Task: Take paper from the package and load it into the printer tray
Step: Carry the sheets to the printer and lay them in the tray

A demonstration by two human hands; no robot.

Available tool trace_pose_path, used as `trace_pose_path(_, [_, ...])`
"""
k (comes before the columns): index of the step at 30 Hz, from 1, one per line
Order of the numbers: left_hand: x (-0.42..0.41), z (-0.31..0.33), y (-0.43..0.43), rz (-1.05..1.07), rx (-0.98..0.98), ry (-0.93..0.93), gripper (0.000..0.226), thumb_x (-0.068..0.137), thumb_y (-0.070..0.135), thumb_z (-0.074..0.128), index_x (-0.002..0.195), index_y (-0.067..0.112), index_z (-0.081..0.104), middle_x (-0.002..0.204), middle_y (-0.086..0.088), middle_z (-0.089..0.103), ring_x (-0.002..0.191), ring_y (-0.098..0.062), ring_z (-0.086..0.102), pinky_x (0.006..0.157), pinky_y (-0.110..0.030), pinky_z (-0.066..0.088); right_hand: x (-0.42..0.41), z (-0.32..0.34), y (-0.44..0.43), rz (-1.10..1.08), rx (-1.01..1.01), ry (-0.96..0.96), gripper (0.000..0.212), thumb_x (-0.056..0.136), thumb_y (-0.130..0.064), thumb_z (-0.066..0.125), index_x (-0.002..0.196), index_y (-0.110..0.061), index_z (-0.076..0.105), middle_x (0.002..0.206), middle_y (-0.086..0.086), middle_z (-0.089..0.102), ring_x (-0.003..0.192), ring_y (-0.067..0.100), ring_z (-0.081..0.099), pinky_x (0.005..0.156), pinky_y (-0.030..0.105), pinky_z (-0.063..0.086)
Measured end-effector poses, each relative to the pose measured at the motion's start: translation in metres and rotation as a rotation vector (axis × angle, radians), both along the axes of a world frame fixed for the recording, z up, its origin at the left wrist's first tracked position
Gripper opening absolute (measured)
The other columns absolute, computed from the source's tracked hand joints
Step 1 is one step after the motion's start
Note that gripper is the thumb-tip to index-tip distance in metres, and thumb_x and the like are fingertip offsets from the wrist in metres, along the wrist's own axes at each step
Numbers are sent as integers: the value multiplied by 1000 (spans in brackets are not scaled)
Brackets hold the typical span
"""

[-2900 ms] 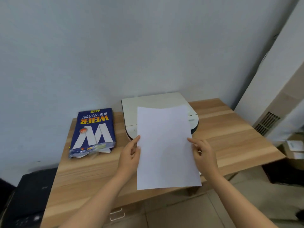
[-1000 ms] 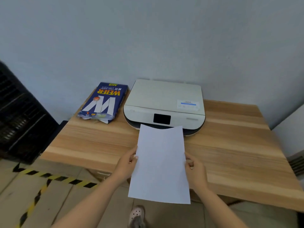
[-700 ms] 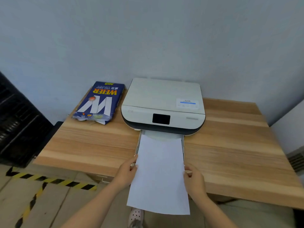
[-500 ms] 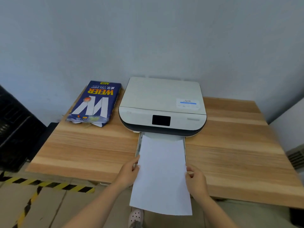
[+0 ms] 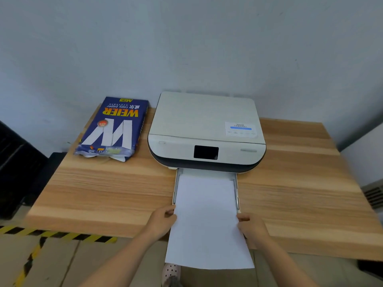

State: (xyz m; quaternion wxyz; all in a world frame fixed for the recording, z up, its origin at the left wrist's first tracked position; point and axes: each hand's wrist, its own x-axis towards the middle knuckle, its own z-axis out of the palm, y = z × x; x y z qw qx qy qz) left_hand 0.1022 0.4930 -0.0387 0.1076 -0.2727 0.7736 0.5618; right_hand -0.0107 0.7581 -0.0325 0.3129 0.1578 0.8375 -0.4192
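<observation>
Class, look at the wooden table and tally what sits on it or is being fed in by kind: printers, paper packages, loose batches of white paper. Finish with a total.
Printers: 1, the white printer
Paper packages: 1, the blue package
Loose white paper: 1 batch, the paper, held by the left hand and right hand
Total: 3

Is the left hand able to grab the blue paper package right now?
Probably not yet: the left hand is holding the paper. The package lies unblocked on the table.
</observation>
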Motion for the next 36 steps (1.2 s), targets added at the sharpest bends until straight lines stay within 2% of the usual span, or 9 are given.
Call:
trace_pose_path(5, [-1,1,1,38,2,-26,28,85,8,56,109,18,66,86,9,63,79,-4,57,63,-5,39,0,16,0,24,-6,21,39,81,7,46,116,-3,62,99,12,67,80,21,58,67,29,46])
trace_pose_path(10, [-3,7,6,41,20,4,37,86,7,52,116,26,64,103,2,70,96,-17,65,82,-27,53,-2,23,0,19,-38,62,43,82,8,43,120,-5,60,92,6,65,75,19,58,57,27,48])
trace_pose_path(12, [-5,10,9,65,31,27,37,87,6,52,116,26,62,103,0,69,96,-20,65,82,-34,54,-5,23,-2,18,-61,84,46,83,7,44,124,-6,58,97,6,66,80,20,62,62,29,52])
trace_pose_path(15, [-8,14,12,95,39,35,43,86,0,52,123,21,55,110,-1,63,96,-10,60,70,-20,51,-8,24,-6,10,-83,116,44,84,4,46,124,-9,59,107,7,67,91,23,64,78,37,56])
trace_pose_path(19, [-11,14,14,115,33,52,49,87,-6,51,130,18,48,117,3,56,90,-10,62,60,-13,50,-11,25,-11,-53,-137,160,47,81,9,46,121,-14,59,102,3,66,89,25,64,65,34,55])
trace_pose_path(22, [-14,13,16,143,32,79,49,88,-4,52,131,19,48,122,3,57,94,-5,59,64,-14,50,-11,20,-12,-85,-145,209,46,84,8,50,125,-12,55,110,3,62,94,25,62,65,30,54])
trace_pose_path(25, [-13,7,16,108,0,66,54,87,1,57,136,22,43,130,0,53,105,-7,56,80,-25,54,-7,12,-10,-75,-132,205,48,83,5,53,128,-10,54,112,5,61,100,24,60,85,41,55])
trace_pose_path(30, [7,-1,19,-108,-155,69,82,77,24,74,143,37,27,150,10,24,136,-12,29,112,-38,32,6,2,-2,-22,-131,191,49,80,14,54,123,-11,55,107,4,58,93,19,58,66,24,50])
trace_pose_path(36, [28,-1,28,-512,-392,5,122,55,57,81,143,50,-2,150,21,-24,138,-4,-21,116,-42,9,8,3,-4,-13,-132,232,47,80,13,55,119,-12,57,108,5,60,87,15,58,67,25,52])
